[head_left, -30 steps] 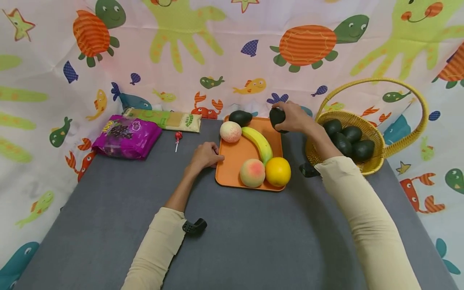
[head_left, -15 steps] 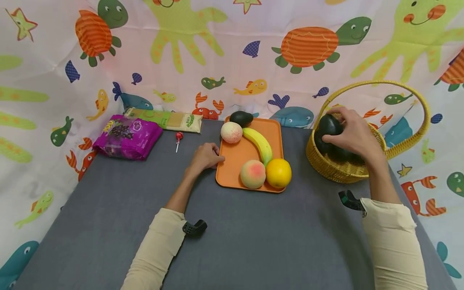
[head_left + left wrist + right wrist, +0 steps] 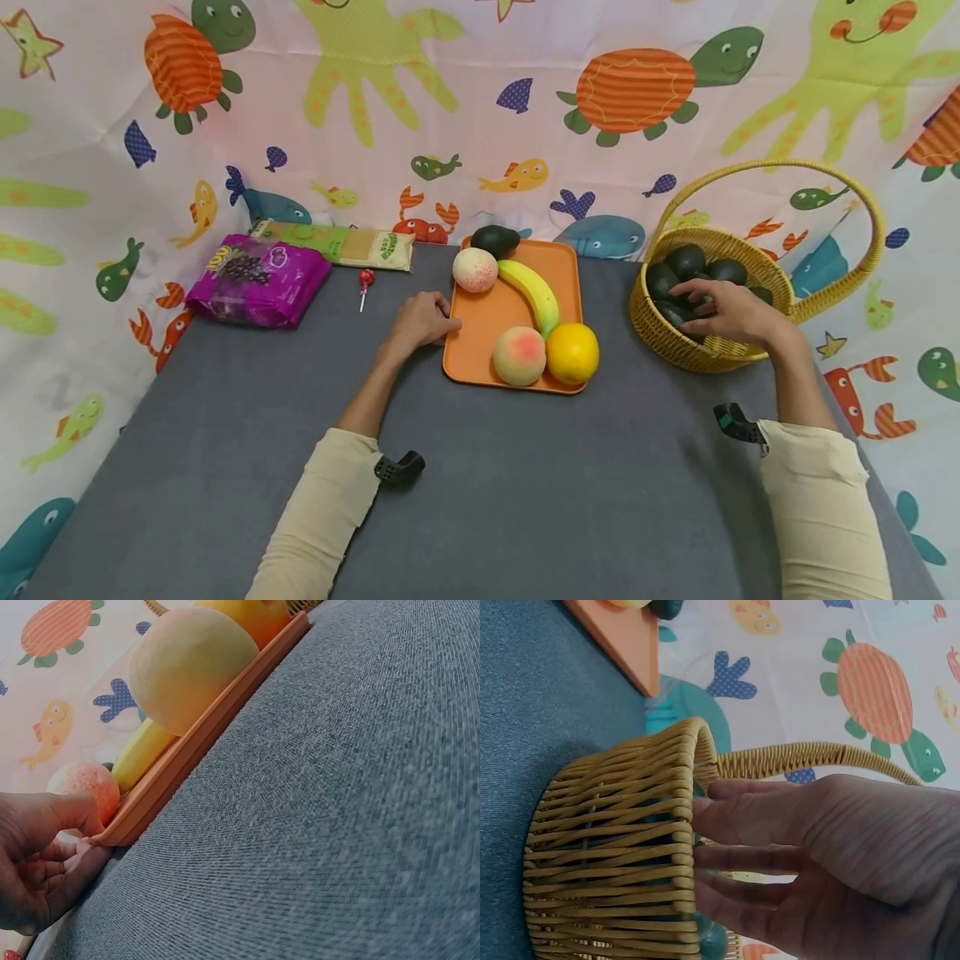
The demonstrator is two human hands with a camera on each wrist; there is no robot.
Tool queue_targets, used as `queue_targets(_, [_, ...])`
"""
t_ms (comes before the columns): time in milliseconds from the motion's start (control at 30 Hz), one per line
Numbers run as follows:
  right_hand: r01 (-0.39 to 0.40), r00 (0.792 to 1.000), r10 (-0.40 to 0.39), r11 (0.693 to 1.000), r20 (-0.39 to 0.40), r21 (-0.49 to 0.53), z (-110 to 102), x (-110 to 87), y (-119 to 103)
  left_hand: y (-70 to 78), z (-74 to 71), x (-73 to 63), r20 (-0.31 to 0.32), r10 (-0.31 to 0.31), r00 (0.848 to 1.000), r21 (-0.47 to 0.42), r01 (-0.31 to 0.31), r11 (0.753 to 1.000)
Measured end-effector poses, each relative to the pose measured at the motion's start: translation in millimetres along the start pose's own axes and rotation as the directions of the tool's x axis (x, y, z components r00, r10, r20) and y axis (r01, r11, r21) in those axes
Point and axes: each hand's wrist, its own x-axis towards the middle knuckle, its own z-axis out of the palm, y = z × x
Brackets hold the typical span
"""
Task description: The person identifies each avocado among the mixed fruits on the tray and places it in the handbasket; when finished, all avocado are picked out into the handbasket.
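My left hand [image 3: 422, 321] pinches the left edge of an orange tray [image 3: 480, 342] between thumb and fingers; the left wrist view shows the thumb on the rim. On the tray lie a dark avocado [image 3: 495, 241], a speckled peach [image 3: 475, 270], a banana [image 3: 531, 292], a larger peach [image 3: 519, 356] and a yellow-orange orange [image 3: 572, 353]. Over a yellow wicker basket [image 3: 675, 354], my right hand [image 3: 731, 311] reaches its fairly straight fingers past the rim among several dark avocados [image 3: 685, 261]. Its fingertips are partly hidden by the basket wall in the right wrist view.
A purple grape-picture bag [image 3: 258, 281] lies at the back left, with a long green and tan packet [image 3: 337, 244] behind it. A red lollipop [image 3: 366, 283] is near them. The basket's tall handle [image 3: 873, 242] arches above it; a patterned cloth hangs behind the table.
My right hand has carried an avocado from above the tray's right side to the basket and let it go inside. The left hand keeps its hold on the tray.
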Motion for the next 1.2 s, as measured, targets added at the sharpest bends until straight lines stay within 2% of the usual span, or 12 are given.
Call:
queue_targets(133, [0.018,1.000,-0.018,0.999,0.000,-0.027,-4,1.7,-3,-0.1,0.0,-0.8,-0.012,0.005,1.000,-0.007,-0.005,1.000])
queue_targets(267, [-0.011,1.000,0.011,0.999,-0.003,-0.038,-6,2.3,-6,1.0,0.7,-0.6,-0.007,0.016,1.000,-0.015,-0.016,1.000])
queue_targets(533, [-0.040,0.999,0.038,0.998,-0.039,-0.057,-14,4.2,-17,1.7,-0.4,-0.4,-0.005,-0.008,1.000,-0.011,0.008,1.000])
queue_targets(700, [-0.023,0.995,0.014,0.996,-0.099,-0.089,-20,6.2,-34,2.3,-0.6,-0.9,0.007,0.000,1.000,-0.031,0.001,1.000])
queue_targets(800, [0.010,0.991,-0.021,0.996,-0.130,-0.086,-24,12.9,-50,2.1,-0.8,-1.4,-0.010,0.003,1.000,-0.043,-0.004,0.999])
queue_targets(1000, [0.136,0.973,-0.146,0.989,-0.177,-0.066,-30,37.1,-84,4.7,2.2,-2.8,0.001,0.023,1.000,-0.048,-0.023,0.999])
queue_targets(1100, [0.179,0.970,-0.181,0.984,-0.162,-0.028,-26,61.9,-102,5.2,2.1,-3.0,0.002,0.022,1.000,-0.056,-0.022,0.998])
queue_targets(1200, [0.208,0.970,-0.207,0.978,-0.127,-0.005,-19,95.1,-117,3.7,0.3,-2.6,0.000,0.001,1.000,-0.056,-0.001,0.998])
